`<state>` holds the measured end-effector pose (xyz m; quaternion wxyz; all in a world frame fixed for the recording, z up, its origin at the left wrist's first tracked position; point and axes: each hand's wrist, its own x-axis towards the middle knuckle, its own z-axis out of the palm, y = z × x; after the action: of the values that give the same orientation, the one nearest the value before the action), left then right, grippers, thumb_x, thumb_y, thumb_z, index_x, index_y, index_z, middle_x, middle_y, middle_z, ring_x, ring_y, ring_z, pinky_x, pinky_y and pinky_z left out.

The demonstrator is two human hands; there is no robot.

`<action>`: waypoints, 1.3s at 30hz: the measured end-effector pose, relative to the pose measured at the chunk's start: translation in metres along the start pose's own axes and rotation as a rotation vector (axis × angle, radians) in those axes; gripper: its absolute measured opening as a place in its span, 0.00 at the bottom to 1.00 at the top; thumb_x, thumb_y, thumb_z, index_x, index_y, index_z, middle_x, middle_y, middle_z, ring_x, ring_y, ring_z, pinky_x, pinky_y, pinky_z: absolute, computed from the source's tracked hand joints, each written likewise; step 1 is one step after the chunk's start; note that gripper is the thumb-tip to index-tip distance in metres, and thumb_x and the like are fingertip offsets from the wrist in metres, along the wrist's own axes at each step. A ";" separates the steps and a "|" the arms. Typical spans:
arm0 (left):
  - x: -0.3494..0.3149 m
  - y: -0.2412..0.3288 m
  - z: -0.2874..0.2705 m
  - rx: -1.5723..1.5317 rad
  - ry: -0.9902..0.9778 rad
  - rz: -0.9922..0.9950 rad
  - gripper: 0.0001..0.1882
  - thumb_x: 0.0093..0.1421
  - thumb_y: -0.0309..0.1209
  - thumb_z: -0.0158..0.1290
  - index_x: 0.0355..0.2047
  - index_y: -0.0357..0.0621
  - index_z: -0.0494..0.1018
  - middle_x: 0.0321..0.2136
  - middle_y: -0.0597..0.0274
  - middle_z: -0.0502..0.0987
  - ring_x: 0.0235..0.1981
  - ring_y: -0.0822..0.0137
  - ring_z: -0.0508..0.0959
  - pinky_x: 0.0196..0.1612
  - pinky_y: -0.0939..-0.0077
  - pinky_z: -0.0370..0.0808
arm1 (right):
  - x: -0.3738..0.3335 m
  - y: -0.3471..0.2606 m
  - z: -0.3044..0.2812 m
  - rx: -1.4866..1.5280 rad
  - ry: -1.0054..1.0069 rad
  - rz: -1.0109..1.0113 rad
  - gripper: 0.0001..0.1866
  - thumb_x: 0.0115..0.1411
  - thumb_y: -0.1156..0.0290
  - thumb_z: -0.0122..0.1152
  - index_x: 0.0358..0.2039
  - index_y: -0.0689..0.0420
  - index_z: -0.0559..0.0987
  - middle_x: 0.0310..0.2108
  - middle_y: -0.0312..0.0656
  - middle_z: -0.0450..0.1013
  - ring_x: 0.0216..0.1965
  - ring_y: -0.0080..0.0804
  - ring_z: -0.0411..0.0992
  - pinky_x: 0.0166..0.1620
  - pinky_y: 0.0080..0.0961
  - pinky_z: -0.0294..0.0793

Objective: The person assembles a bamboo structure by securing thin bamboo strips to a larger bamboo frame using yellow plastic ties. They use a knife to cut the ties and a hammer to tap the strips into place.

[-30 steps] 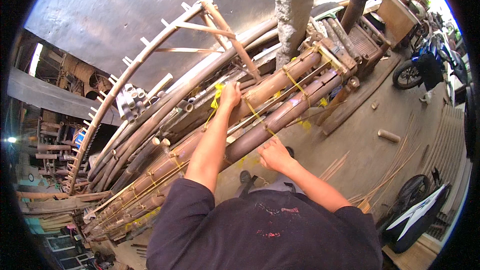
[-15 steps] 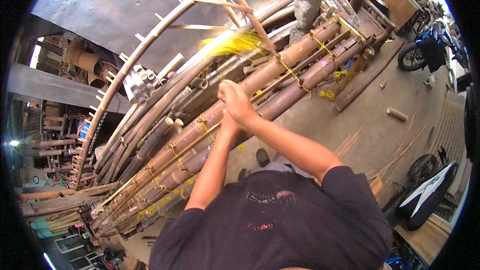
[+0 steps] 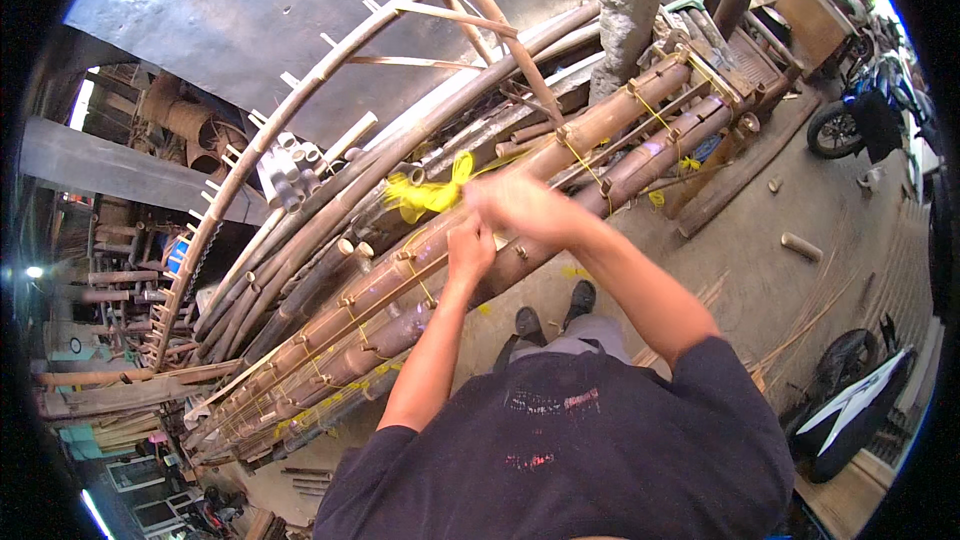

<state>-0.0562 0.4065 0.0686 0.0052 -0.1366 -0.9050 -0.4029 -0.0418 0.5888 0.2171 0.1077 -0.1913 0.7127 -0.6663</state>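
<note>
My left hand (image 3: 470,248) is closed in a fist above the front of the long bamboo frame (image 3: 370,340); whatever its fingers hold is hidden. Just above and to the right, my right hand (image 3: 525,208) is smeared by motion, and its fingers cannot be made out. Beside its fingertips a bundle of bright yellow cord (image 3: 428,192) hangs in loose strands over the frame's far pole. Two thick brown bamboo poles run diagonally through the frame, with yellow cord lashings (image 3: 580,155) and short pegs along them.
A curved bamboo piece with pegs (image 3: 300,100) leans against the grey wall (image 3: 230,20). Loose bamboo poles (image 3: 300,240) lie behind the frame. A rough concrete post (image 3: 625,20) stands at the back. Motorcycles (image 3: 860,120) are parked at right; bamboo offcuts (image 3: 800,246) lie on the floor.
The blurred yellow bundle has dropped from above my hands to beside them. My right hand has moved right and my left hand lower, so they are less overlapped.
</note>
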 end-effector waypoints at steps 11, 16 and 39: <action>0.082 0.048 -0.013 -0.598 0.039 -0.033 0.13 0.72 0.30 0.45 0.36 0.36 0.77 0.20 0.68 0.73 0.24 0.77 0.73 0.30 0.79 0.72 | -0.133 0.152 0.089 -0.504 -0.113 0.134 0.22 0.66 0.58 0.52 0.21 0.60 0.79 0.23 0.58 0.74 0.31 0.61 0.74 0.44 0.54 0.72; 0.124 -0.041 0.035 0.134 0.130 0.000 0.14 0.68 0.37 0.47 0.40 0.42 0.77 0.36 0.40 0.80 0.40 0.40 0.80 0.43 0.48 0.75 | -0.143 0.186 0.083 -0.826 -0.020 0.143 0.18 0.62 0.59 0.57 0.21 0.58 0.79 0.21 0.52 0.76 0.31 0.55 0.76 0.49 0.47 0.72; -0.070 -0.092 -0.115 0.126 -0.180 -0.065 0.16 0.67 0.41 0.48 0.45 0.51 0.82 0.41 0.46 0.82 0.47 0.39 0.79 0.58 0.33 0.57 | 0.120 0.109 0.177 -1.049 0.257 0.381 0.36 0.68 0.37 0.42 0.43 0.58 0.85 0.36 0.53 0.81 0.39 0.46 0.78 0.46 0.40 0.76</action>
<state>-0.0236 0.2466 0.0712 -0.0806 -0.1423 -0.9292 -0.3313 -0.0921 0.3824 0.1053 0.0290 -0.0049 0.9772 -0.2102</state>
